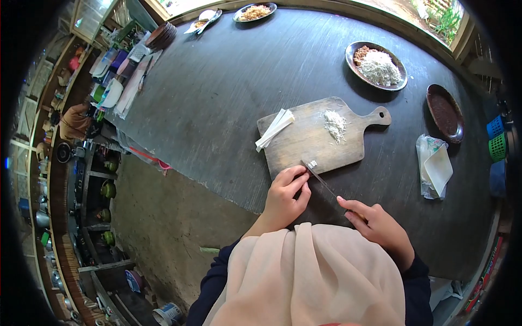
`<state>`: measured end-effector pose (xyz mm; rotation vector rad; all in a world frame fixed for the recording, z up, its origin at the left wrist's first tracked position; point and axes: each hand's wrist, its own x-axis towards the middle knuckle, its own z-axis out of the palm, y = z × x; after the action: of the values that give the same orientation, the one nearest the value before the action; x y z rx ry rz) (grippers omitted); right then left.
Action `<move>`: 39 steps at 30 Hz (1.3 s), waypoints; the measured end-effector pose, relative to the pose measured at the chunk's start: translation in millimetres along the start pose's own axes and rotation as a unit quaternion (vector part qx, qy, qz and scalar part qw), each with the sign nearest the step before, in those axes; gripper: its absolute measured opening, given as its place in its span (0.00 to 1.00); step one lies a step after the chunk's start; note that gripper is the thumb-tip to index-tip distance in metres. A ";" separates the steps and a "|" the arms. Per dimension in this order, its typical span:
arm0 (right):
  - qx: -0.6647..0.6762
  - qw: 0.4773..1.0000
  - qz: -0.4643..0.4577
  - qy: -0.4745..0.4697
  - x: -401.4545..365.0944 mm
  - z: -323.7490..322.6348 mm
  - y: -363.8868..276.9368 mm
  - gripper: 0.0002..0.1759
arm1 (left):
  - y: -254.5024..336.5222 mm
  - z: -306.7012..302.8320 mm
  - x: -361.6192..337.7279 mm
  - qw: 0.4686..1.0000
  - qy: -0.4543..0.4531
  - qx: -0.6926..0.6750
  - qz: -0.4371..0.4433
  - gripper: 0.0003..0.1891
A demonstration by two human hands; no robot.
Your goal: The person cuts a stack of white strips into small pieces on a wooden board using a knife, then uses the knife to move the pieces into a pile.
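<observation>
My right hand (375, 220) grips a knife (324, 185), whose thin blade slants up and left to the near edge of a wooden cutting board (304, 142). Beside the blade's tip lie a few small white cut pieces (311, 164). Curled fingers of my left hand (287, 194) press together at that same edge, close against the blade; what they hold is hidden. Several long white strips (275, 129) rest on the board's left side. A small heap of fine white shreds (335, 126) sits nearer the handle.
A dark plate (403, 77) with white shreds and brown food stands at the back right. Near it are an oval brown dish (446, 114) and a white block on plastic wrap (436, 169). Two food plates stand far back, and stacked containers (111, 92) line the table's left end.
</observation>
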<state>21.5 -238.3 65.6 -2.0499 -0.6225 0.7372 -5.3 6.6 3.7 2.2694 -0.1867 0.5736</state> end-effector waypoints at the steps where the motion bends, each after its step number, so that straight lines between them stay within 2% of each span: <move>1: 0.009 1.000 0.002 0.004 -0.8 -0.1 -0.4 0.21 | 0.7 -0.5 0.2 1.000 -0.004 0.002 -0.002 0.11; 9: -0.011 1.000 -0.006 0.009 -10.3 -4.0 -2.3 0.21 | -1.8 1.0 0.0 1.000 0.003 0.011 0.027 0.11; 15: -0.002 1.000 -0.010 0.001 -11.4 -7.1 -6.2 0.22 | -1.9 1.8 -0.8 1.000 -0.001 0.000 0.017 0.11; 17: 0.003 1.000 0.024 -0.012 -11.9 -9.7 -9.3 0.22 | -1.9 1.0 -1.1 1.000 0.001 0.001 0.018 0.11; 26: -0.008 1.000 -0.001 0.001 -6.2 -0.3 0.0 0.20 | 0.0 -0.2 -0.6 1.000 -0.009 -0.004 0.001 0.11; 39: 0.000 1.000 0.011 0.008 -8.0 -2.3 -3.9 0.21 | -2.2 1.2 -2.9 1.000 0.002 -0.007 0.003 0.11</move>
<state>16.9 -242.8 72.1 -2.0638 -0.5919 0.7339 -6.8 7.1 0.2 2.2552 -0.1956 0.5778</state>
